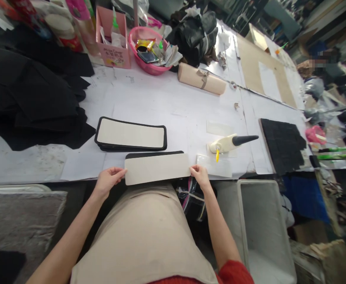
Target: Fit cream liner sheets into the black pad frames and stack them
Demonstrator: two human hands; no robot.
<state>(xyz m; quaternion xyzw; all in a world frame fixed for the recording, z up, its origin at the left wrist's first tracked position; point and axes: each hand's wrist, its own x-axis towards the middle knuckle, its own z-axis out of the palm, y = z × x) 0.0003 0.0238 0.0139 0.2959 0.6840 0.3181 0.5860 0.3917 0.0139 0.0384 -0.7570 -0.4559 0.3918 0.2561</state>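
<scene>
Between my two hands a cream, stiff-looking rectangular panel (158, 169) is stretched level at the table's front edge. My left hand (110, 179) pinches its left end, and my right hand (200, 176) pinches the right end. Under the panel a black piece (152, 154) shows along the far side. Just beyond lies a stack of black rounded pieces (131, 149), topped by another cream panel (131, 133). To the right, a cream glue bottle (224, 145) with a dark tip and a yellow nozzle rests on its side near clear plastic sheets (216, 165).
Black fabric pieces (27, 86) are heaped at the left. Along the back stand a pink box (113, 55), a pink basket (152, 70), a rolled beige bundle (201, 79) and a black bag (193, 35). A black board (283, 146) lies right; a grey bin (267, 228) stands below.
</scene>
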